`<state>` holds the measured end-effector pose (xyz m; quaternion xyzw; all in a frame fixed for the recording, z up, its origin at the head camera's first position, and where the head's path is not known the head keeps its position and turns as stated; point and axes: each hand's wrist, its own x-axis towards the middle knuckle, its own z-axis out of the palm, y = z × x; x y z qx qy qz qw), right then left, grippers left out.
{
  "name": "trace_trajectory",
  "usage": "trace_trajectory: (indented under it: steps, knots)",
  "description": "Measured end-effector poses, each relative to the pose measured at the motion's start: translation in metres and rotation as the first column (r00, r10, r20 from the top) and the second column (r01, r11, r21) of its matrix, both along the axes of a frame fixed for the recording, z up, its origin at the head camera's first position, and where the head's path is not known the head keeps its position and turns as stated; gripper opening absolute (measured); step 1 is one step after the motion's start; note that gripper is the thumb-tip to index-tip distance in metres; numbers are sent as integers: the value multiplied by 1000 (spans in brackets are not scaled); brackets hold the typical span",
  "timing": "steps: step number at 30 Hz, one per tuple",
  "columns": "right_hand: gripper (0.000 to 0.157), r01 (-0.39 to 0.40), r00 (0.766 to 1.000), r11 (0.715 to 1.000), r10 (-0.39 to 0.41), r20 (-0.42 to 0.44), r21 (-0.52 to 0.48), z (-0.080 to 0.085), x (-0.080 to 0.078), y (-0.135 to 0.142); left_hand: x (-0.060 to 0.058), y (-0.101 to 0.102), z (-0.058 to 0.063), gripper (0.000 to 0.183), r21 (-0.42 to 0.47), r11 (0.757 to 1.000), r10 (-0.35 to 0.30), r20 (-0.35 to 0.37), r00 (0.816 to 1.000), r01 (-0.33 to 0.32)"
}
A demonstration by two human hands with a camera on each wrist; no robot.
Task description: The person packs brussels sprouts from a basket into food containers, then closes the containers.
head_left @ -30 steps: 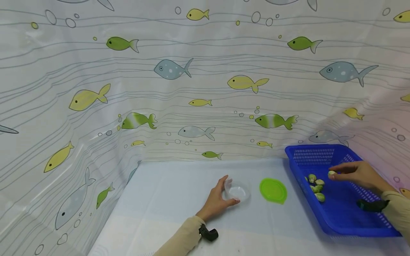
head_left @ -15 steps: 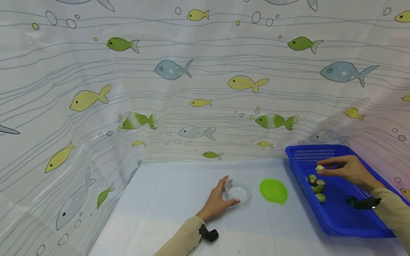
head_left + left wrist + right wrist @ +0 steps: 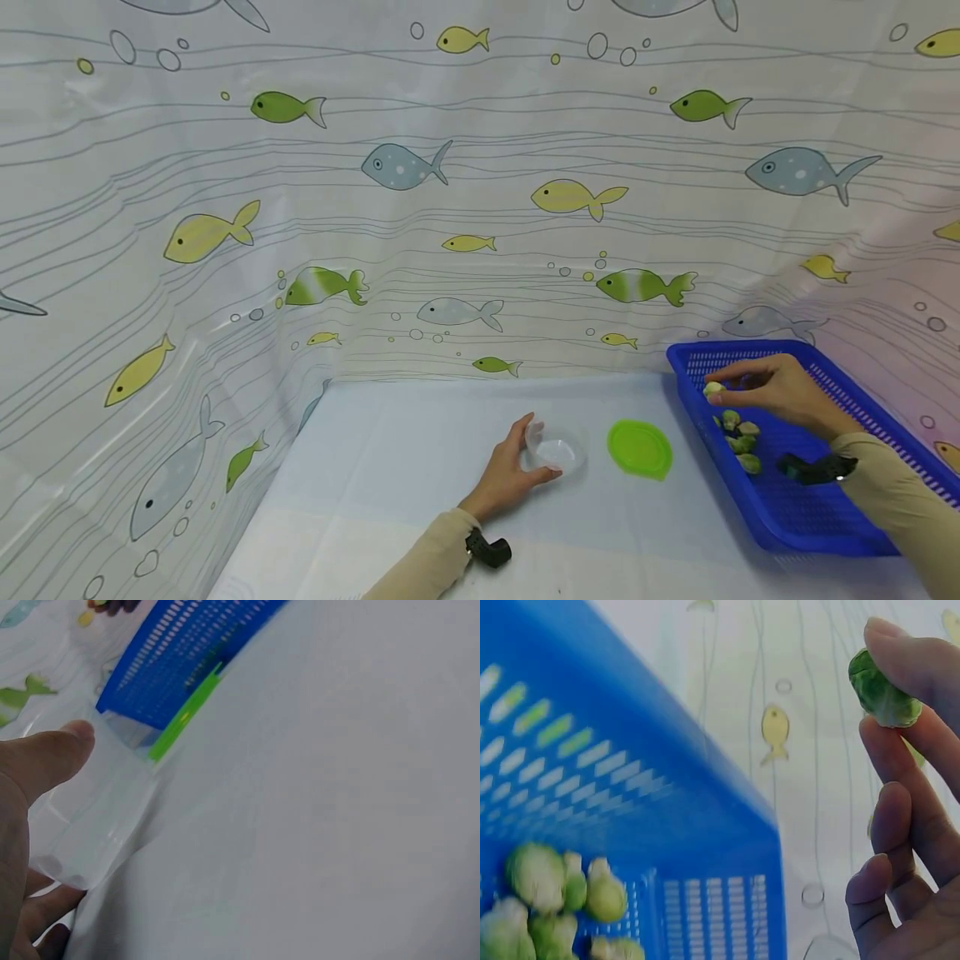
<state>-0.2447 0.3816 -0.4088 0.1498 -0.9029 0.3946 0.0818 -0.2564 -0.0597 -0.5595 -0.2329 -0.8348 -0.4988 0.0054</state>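
Fingers of your left hand point(image 3: 504, 472) curl round the clear cup point(image 3: 558, 454); uneven squeezing could tip it. At its three o'clock lies the green lid point(image 3: 640, 449). Toward ten o'clock of the blue basket point(image 3: 825, 543), your right hand point(image 3: 787, 396) pinches a Brussels sprout point(image 3: 714, 389); a loose pinch could drop it.

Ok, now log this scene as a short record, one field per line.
Left hand: holds the clear cup on the white table
Right hand: pinches a Brussels sprout, raised near the blue basket
Basket contents: loose sprouts, bunched along its left side
Green lid: flat, between cup and basket
Backdrop: white, fish print
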Motion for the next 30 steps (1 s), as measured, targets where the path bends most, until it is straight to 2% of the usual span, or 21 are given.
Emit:
trace_trajectory:
  steps: [10,19,26,30]
  knots:
    - [26,-119,992,992,117,-51,-43,5,-5,-44,1,-2,1,101,7,1000,5,12,1000,-6]
    - [27,-255,966,961,247,-79,-111,-1,-11,-88,2,-2,2,102,0,1000,1,24,1000,-1]
    - [27,-243,969,965,237,-65,-103,-8,-17,-115,3,-3,3,102,-23,1000,2,34,999,-1]
    - [27,-245,968,963,236,-89,-109,-14,-19,-128,2,-2,3,102,-25,1000,-3,27,1000,4]
